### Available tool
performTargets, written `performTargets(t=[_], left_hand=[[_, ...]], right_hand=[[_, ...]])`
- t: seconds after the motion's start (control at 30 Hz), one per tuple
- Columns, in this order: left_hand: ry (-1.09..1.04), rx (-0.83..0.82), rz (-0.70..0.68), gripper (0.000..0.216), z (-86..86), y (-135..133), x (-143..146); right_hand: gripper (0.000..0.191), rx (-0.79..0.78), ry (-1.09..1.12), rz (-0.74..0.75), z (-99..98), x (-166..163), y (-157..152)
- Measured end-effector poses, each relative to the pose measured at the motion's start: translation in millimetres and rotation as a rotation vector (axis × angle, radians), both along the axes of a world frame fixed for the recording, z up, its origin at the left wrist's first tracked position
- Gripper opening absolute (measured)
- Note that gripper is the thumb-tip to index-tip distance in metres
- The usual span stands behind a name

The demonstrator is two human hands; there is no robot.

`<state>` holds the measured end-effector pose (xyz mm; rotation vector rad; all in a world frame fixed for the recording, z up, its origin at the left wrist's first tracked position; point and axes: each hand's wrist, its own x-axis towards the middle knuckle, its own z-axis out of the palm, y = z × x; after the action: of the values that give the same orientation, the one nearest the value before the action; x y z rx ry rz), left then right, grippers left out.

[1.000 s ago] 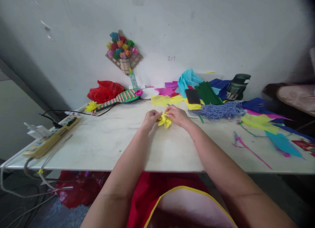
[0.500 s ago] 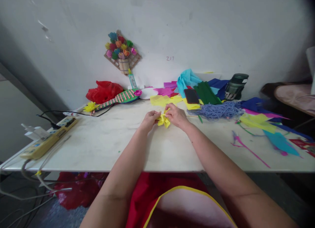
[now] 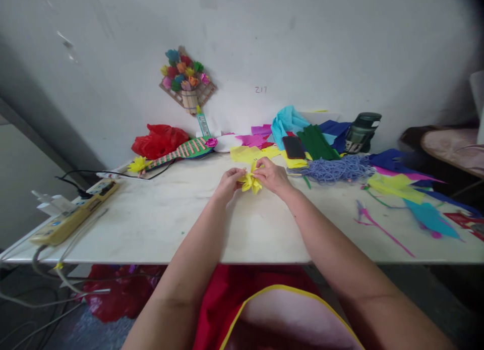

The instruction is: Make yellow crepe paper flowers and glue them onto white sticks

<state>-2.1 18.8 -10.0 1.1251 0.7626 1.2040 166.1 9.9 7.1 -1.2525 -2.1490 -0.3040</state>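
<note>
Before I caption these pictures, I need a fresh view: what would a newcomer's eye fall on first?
Probably the yellow paper flower pinched between the left hand and right hand, over the middle of the white table. Next comes the multicoloured flower bouquet on the wall behind, left of centre. Then comes the crumpled red plastic bag below it, at the table's far edge.

The left hand (image 3: 228, 184) and the right hand (image 3: 273, 177) pinch a yellow flower (image 3: 251, 183) between their fingertips, above the middle of the bench (image 3: 151, 219). Beyond them, a dark phone (image 3: 294, 148) lies on yellow paper (image 3: 294, 163), next to a green sheet (image 3: 318, 143). Blue-grey yarn (image 3: 335, 169) lies heaped to the right, with a dark bottle (image 3: 362, 133) upright behind it. A power strip (image 3: 73, 214) lies at the bench's left end; a red bag (image 3: 159, 139) sits near the wall (image 3: 321, 47), where a bunch of colourful flowers (image 3: 184, 71) hangs.
</note>
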Motion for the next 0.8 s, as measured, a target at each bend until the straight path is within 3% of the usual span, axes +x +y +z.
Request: performTargets(t=[0.33, 0.8], left_hand=[[0.011, -0.051, -0.267, 0.044, 4.5, -2.7, -7.3], [0.087, -0.008, -0.146, 0.053, 0.4, -3.1, -7.7]], right_hand=[[0.022, -0.038, -0.004, 0.072, 2.0, 2.3, -0.7], [0.026, -0.047, 0.005, 0.163, 1.4, 3.8, -0.7]])
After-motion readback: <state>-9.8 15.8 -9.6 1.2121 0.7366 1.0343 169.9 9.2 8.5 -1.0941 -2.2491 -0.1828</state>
